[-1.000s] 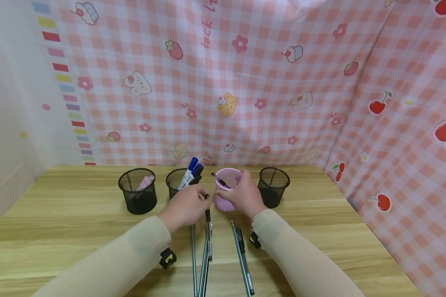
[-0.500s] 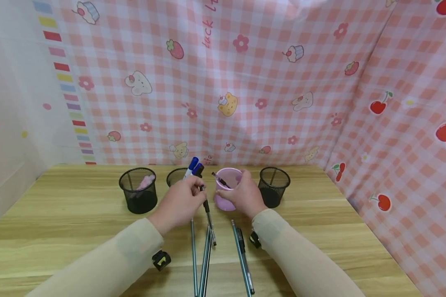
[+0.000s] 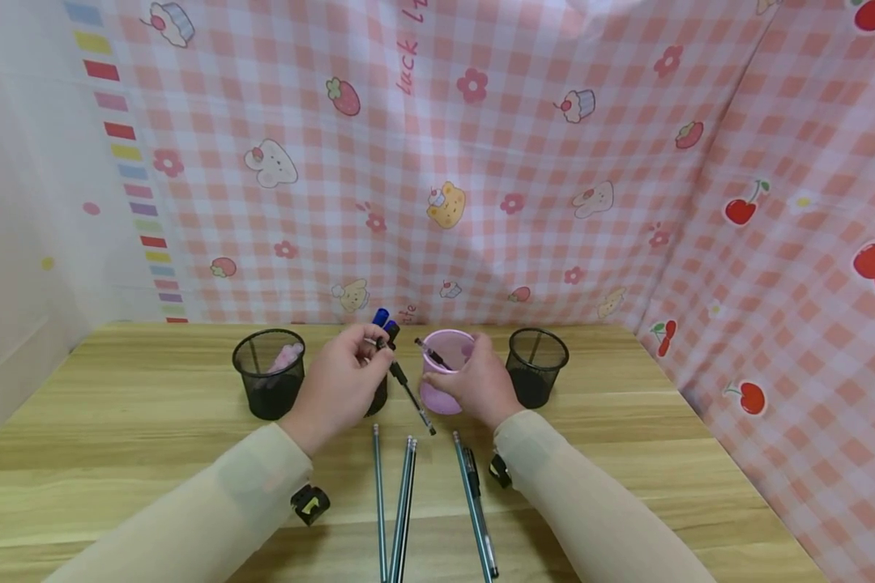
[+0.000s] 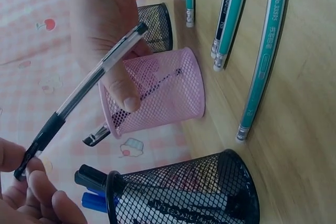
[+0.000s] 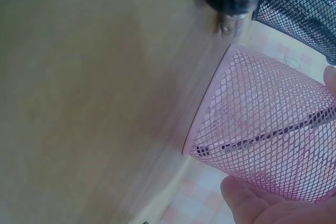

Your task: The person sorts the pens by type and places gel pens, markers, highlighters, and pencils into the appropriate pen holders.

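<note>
My left hand (image 3: pixel 335 385) pinches a clear-barrelled gel pen (image 3: pixel 411 395) by its black end. The pen slants down to the right in the air, its other end in front of the pink mesh pen cup (image 3: pixel 441 401). My right hand (image 3: pixel 481 385) grips that cup around its right side, thumb at the front. Inside the cup leans another gel pen (image 4: pixel 97 136), poking out over the rim. Behind my left hand, partly hidden, stands a black mesh pen cup (image 4: pixel 184 187) with blue and black markers (image 3: pixel 382 317).
At the left is a black mesh cup (image 3: pixel 273 397) with a pink item inside; another black cup (image 3: pixel 532 389) stands right of my right hand. Several green pencils (image 3: pixel 379 502) lie in front on the wooden table (image 3: pixel 612 486), one beside a black gel pen (image 3: pixel 484 518).
My left hand has lifted the gel pen off the table and moved up and left. The pen's free end has swung up and right. My right hand stays on the pink cup.
</note>
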`<state>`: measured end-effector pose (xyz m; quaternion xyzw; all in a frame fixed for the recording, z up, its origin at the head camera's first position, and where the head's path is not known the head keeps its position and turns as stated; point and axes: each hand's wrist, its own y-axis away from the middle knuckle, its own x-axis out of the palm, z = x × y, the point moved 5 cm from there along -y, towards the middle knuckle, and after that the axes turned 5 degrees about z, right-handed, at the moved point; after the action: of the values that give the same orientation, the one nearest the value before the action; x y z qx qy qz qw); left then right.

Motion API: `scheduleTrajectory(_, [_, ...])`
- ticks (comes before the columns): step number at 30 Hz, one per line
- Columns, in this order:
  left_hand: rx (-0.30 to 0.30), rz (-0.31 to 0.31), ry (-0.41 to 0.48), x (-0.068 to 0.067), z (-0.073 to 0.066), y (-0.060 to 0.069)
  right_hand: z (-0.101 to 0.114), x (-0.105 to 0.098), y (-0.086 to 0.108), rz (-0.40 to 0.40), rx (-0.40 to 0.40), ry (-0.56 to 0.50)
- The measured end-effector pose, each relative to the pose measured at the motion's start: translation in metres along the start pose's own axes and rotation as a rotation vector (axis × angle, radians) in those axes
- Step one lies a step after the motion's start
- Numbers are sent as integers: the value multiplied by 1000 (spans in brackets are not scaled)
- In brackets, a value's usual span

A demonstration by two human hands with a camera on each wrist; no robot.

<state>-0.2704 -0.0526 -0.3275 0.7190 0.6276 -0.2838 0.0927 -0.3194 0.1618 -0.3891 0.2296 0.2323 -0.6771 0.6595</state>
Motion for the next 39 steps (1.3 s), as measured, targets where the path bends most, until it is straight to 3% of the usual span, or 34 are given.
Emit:
scheduleTrajectory(20, [152,-272,102,-18,-2,2,0,0,-2,-3,33,2])
scheduleTrajectory(31, [224,-385,160,-21,0,2,1,-1,1,9,18,0])
scheduleTrajectory(39, [254,-434,181,-20,2,2,2,-1,2,11,35,-8])
